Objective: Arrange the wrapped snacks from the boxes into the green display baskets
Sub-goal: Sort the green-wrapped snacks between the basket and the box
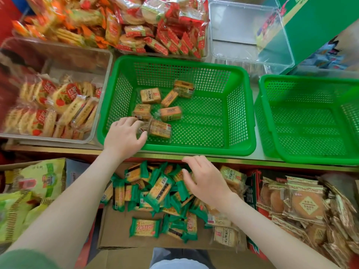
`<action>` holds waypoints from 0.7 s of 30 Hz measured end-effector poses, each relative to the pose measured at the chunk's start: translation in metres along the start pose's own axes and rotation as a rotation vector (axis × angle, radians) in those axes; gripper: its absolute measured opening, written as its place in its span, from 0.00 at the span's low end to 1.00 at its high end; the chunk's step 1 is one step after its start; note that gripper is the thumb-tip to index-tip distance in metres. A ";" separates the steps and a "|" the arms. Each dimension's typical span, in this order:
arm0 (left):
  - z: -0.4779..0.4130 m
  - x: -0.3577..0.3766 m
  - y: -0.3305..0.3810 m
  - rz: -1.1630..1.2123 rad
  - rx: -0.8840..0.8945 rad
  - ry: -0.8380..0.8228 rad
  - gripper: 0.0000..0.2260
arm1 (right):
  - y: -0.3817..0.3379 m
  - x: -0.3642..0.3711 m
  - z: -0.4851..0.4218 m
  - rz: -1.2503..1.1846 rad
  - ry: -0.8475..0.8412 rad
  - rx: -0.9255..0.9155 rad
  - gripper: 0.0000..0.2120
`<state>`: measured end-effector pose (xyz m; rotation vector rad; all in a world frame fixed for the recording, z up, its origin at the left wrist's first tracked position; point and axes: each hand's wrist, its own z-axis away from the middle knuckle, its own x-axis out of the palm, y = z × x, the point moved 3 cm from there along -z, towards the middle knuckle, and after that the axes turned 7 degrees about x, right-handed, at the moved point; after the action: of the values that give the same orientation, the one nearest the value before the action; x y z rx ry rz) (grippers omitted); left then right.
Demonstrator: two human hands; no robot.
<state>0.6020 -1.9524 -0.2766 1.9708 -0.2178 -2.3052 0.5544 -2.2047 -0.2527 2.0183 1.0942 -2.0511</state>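
Closest to the person sat the box [116,233] of green-wrapped snacks [158,189]. The right hand [206,183] hung over that heap, fingers loosely apart, holding nothing I could see. Further out, on the bench [257,148], the left hand [124,134] was in the near-left corner of the basket [194,150], fingers curled onto a clear-wrapped pack [160,130]. A few more packs [150,96] lay scattered on the basket floor beyond it. Looked to me like one side was mid-drop and the other was poised for a refill. Next bit would need the right fingers to close on a handful and lift it over the rim.
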 end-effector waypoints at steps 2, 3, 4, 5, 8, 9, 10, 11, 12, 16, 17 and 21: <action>0.001 0.000 0.000 0.009 -0.009 0.009 0.29 | -0.009 -0.012 -0.035 -0.062 0.089 -0.118 0.15; 0.001 -0.001 0.000 0.012 -0.012 0.017 0.28 | -0.009 -0.013 -0.057 -0.068 0.091 -0.098 0.17; 0.002 -0.001 0.000 0.016 -0.015 0.025 0.28 | -0.007 -0.010 -0.081 -0.054 0.047 -0.036 0.21; 0.002 -0.003 0.001 0.021 -0.017 0.032 0.28 | -0.001 -0.002 -0.104 -0.017 -0.059 0.047 0.29; 0.002 -0.004 0.001 0.028 -0.018 0.038 0.29 | 0.017 0.033 -0.158 0.224 -0.440 0.183 0.54; 0.002 -0.003 0.001 0.028 -0.017 0.039 0.29 | 0.020 0.045 -0.170 0.287 -0.509 0.169 0.59; 0.002 -0.003 0.000 0.031 -0.015 0.043 0.29 | 0.022 0.055 -0.178 0.335 -0.549 0.148 0.61; 0.002 -0.003 0.000 0.033 -0.016 0.045 0.28 | 0.022 0.063 -0.183 0.376 -0.562 0.129 0.63; 0.001 -0.003 -0.001 0.032 -0.018 0.045 0.28 | 0.021 0.068 -0.186 0.409 -0.545 0.111 0.63; 0.000 -0.004 -0.001 0.043 -0.022 0.045 0.26 | 0.010 0.071 -0.187 0.474 -0.407 0.045 0.53; 0.001 -0.003 -0.001 0.047 -0.023 0.043 0.26 | 0.008 0.070 -0.184 0.468 -0.398 0.044 0.52; 0.002 -0.003 -0.002 0.051 -0.030 0.052 0.26 | 0.009 0.065 -0.177 0.444 -0.344 0.100 0.45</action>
<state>0.6005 -1.9494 -0.2741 1.9844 -0.2252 -2.2104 0.7001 -2.0928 -0.2950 1.6597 0.4439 -2.1224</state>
